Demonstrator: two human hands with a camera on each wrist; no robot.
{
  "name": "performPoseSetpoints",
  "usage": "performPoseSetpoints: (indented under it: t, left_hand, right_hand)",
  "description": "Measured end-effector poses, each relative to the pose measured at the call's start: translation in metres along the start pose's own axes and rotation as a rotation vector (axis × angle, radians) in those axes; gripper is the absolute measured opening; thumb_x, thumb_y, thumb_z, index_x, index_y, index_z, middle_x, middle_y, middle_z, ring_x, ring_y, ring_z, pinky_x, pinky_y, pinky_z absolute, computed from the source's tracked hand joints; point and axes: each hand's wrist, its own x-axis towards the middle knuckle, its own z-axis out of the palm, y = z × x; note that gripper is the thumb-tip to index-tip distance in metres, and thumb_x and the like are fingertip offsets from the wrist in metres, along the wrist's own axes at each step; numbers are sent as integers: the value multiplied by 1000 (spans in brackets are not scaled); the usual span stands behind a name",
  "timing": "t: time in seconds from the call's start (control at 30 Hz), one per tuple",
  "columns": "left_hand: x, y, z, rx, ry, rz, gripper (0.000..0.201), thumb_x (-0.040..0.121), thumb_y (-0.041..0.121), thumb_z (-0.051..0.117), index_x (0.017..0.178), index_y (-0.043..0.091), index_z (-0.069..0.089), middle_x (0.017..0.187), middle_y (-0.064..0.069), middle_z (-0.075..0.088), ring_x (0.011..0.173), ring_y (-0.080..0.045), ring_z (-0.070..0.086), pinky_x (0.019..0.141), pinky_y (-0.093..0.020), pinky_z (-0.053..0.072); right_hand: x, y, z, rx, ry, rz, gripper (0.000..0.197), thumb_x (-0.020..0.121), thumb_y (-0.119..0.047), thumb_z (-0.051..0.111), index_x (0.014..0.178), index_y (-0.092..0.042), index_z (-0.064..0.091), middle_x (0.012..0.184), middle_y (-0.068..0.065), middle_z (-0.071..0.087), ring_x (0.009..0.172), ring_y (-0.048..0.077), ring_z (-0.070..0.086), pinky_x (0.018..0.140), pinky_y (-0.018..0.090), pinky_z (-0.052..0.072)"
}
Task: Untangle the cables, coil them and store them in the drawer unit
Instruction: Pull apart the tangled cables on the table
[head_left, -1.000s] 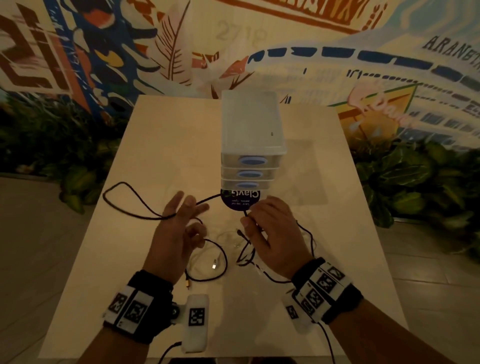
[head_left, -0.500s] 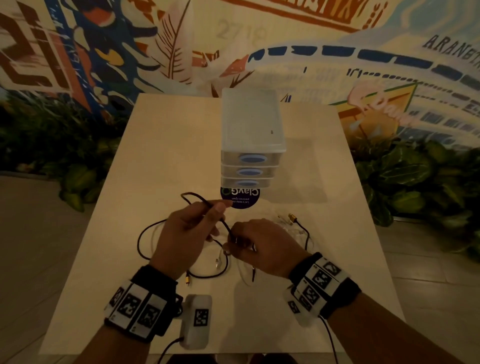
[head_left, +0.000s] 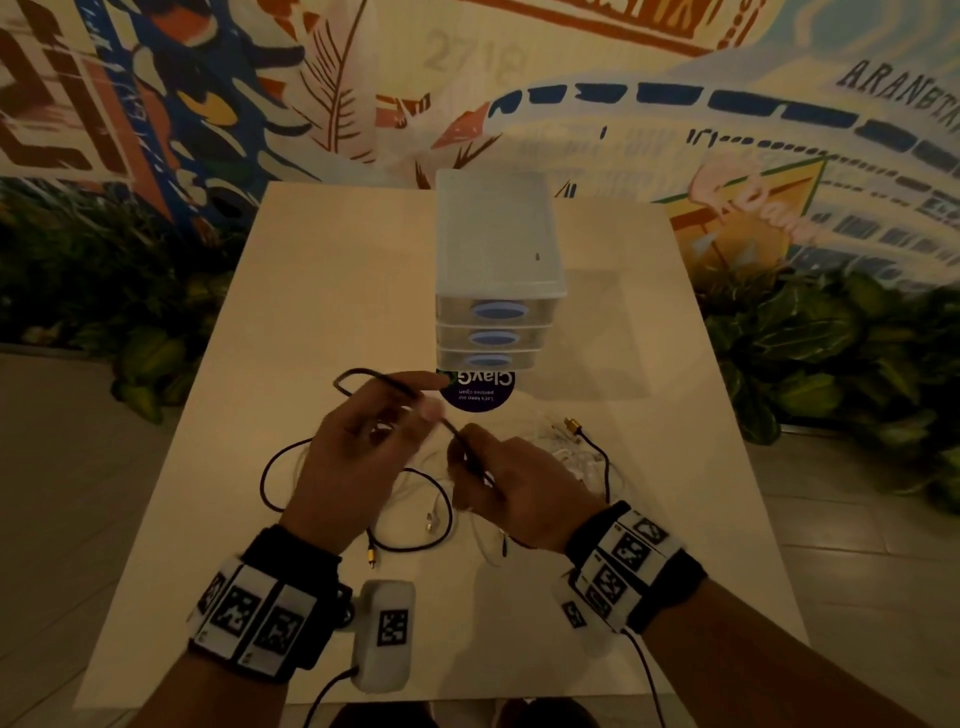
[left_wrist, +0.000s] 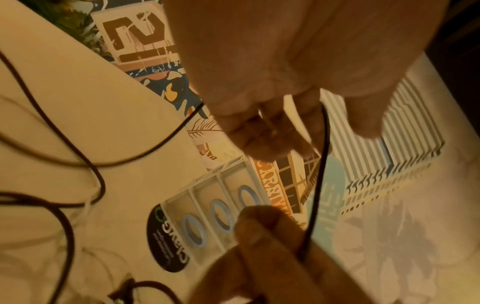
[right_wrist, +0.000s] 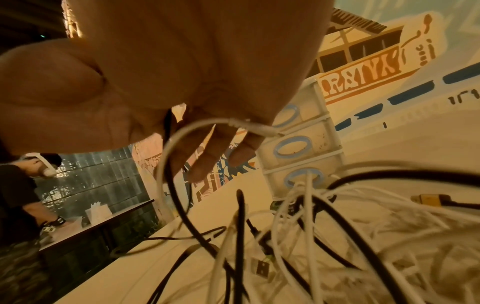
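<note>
A café-like public interior is suggested: a painted mural (head_left: 675, 119) fills the upper frame, planters (head_left: 831, 353) are set at both sides, and a second table (right_wrist: 98, 224) is seen lower left.

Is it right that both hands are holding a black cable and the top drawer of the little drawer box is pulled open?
Not quite. Both hands, left hand and right hand, do hold the black cable, but the top drawer is closed. The head view shows all three drawers of the drawer unit pushed in flush.
</note>
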Motion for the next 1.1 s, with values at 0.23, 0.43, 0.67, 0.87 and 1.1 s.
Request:
performPoseSetpoints:
  t: [0.23, 0.43, 0.67, 0.87, 1.1]
  left_hand:
    - [0, -9, 5, 209, -72, 20, 17, 84, 36, 72, 98, 28, 80, 101, 4, 70, 87, -17, 70, 78, -31, 58]
    - [7, 19, -3, -100, 156, 109, 13, 90, 26, 65, 93, 28, 77, 88, 1, 77, 71, -16, 67, 73, -27, 58]
    - [19, 33, -33, -215, 288, 201, 10, 98, 29, 58, 94, 27, 68, 92, 6, 71, 69, -13, 62, 70, -29, 55]
    - [19, 19, -36, -245, 153, 79, 54, 82, 68, 66, 107, 21, 60, 87, 1, 73, 75, -18, 67, 70, -30, 56]
    - [2, -3, 6, 182, -184, -88, 50, 79, 52, 79, 122, 41, 57, 97, 4, 70, 77, -12, 68, 70, -34, 57]
  right_hand:
    - [4, -10, -2, -5, 52, -39, 43, 96, -52, 40, 99, -15, 62, 85, 5, 67, 77, 21, 61, 72, 43, 51]
    - [1, 17, 10, -44, 113, -36, 37, 97, -51, 52, 97, -19, 70, 84, 0, 66, 81, 19, 58, 80, 43, 50]
    - [-13, 34, 6, -62, 8, 56, 54, 96, -64, 36, 95, -24, 73, 82, -13, 56, 85, 10, 49, 80, 30, 40]
    - [-9, 34, -6, -82, 120, -32, 40, 102, -53, 41, 91, -31, 72, 74, -15, 63, 76, 6, 53, 77, 34, 45]
    - [-1, 21, -12, -182, 132, -137, 28, 102, -40, 46, 91, -30, 69, 67, -11, 66, 68, 7, 56, 71, 26, 32]
